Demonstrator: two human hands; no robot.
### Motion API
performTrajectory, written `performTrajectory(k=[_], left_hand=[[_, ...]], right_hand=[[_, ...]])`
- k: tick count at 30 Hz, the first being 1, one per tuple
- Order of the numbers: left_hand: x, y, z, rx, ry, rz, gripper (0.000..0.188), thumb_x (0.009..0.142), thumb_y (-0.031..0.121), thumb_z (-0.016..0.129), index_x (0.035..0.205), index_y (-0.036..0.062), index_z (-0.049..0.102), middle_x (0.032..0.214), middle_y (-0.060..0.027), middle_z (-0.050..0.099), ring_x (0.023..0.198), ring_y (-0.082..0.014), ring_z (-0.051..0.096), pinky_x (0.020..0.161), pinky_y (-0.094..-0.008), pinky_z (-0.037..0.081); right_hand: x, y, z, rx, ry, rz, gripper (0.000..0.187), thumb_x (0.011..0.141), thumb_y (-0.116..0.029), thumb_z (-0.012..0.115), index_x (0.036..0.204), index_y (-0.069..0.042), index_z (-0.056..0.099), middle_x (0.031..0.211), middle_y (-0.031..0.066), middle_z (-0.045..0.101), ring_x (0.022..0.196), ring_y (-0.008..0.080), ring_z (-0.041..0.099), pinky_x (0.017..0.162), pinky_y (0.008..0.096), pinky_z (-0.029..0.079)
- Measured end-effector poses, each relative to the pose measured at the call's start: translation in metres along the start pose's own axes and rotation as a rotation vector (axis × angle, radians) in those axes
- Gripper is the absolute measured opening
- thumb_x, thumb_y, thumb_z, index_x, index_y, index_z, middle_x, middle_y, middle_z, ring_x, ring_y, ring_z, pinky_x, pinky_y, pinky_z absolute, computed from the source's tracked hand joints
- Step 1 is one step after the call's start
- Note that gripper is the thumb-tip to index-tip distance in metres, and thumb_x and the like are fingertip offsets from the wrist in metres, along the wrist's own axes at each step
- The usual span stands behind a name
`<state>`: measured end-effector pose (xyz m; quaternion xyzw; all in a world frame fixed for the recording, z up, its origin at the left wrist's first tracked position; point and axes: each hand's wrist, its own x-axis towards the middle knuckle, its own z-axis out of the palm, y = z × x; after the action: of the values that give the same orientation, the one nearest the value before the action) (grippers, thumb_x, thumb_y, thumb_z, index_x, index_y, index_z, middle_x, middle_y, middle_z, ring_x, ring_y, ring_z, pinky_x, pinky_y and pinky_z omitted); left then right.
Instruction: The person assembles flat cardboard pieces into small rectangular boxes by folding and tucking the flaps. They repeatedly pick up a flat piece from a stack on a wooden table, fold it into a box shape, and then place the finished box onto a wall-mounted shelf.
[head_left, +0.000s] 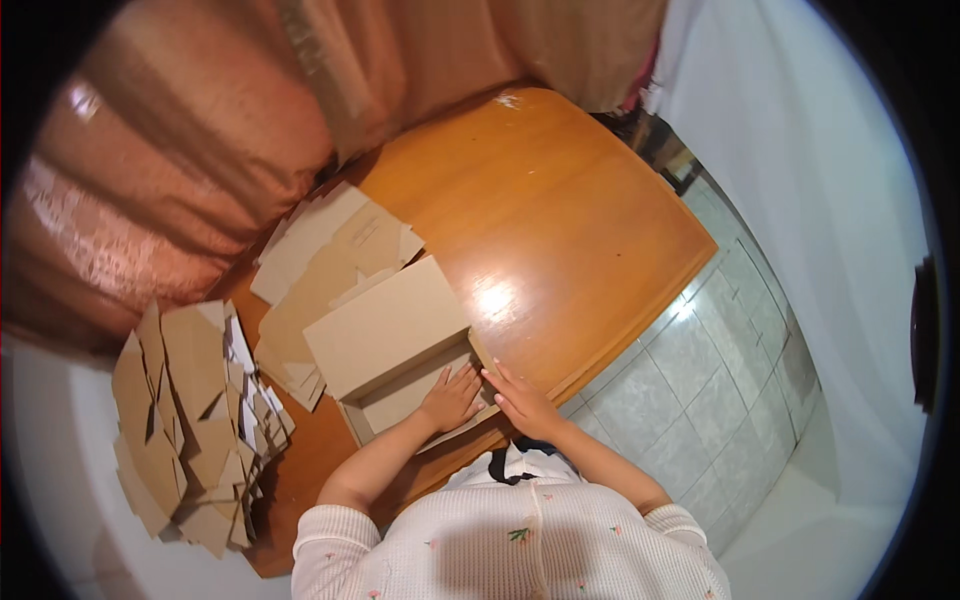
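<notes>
A brown cardboard box stands near the front edge of the table, its wide lid panel raised and leaning away from me. My left hand reaches into its right end, fingers stretched out toward the end wall. On the outside of that same wall lies my right hand, its fingers extended against the cardboard. The short end wall is between the two hands. Part of the box's front wall is hidden behind my left forearm.
Flat cut cardboard blanks lie behind the box on the wooden table. At the left is a tall stack of folded cardboard pieces. An orange-brown curtain hangs along the back; tiled floor shows at the right.
</notes>
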<state>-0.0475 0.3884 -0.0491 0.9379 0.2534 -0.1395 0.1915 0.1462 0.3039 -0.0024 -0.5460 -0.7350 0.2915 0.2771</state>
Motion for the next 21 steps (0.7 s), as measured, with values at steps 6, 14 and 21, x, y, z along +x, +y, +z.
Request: performTrajectory(k=[6,14,21], left_hand=[[0.009,-0.001,0.008,0.061,0.126,0.037,0.066,0.094,0.049,0.035,0.141,0.0021,0.031,0.15,-0.0152,0.024,0.141,-0.0265,0.017,0.109,-0.0577,0.015],[0.044,0.012,-0.006,0.093,0.008,0.058,0.062,0.094,0.05,0.034,0.145,0.0158,0.027,0.152,-0.0129,0.019,0.142,-0.0256,0.013,0.11,-0.0569,0.012],[0.055,0.003,-0.015,-0.114,-0.036,0.069,0.075,0.091,0.05,0.043,0.147,0.0093,0.014,0.152,-0.014,0.021,0.141,-0.0264,0.017,0.111,-0.0557,0.01]], right_hand=[[-0.008,-0.007,-0.004,-0.079,0.072,0.099,0.046,0.091,-0.029,0.052,0.133,-0.011,0.045,0.142,0.0186,0.037,0.123,0.0323,0.045,0.099,0.0499,0.035],[-0.015,0.016,-0.013,-0.017,0.263,0.118,0.047,0.08,-0.034,0.064,0.118,-0.008,0.056,0.13,0.0196,0.05,0.108,0.0353,0.054,0.094,0.0443,0.04],[-0.014,0.022,-0.012,-0.151,0.336,0.111,0.045,0.078,-0.035,0.062,0.116,-0.01,0.058,0.125,0.0173,0.055,0.107,0.0319,0.056,0.097,0.0499,0.037]])
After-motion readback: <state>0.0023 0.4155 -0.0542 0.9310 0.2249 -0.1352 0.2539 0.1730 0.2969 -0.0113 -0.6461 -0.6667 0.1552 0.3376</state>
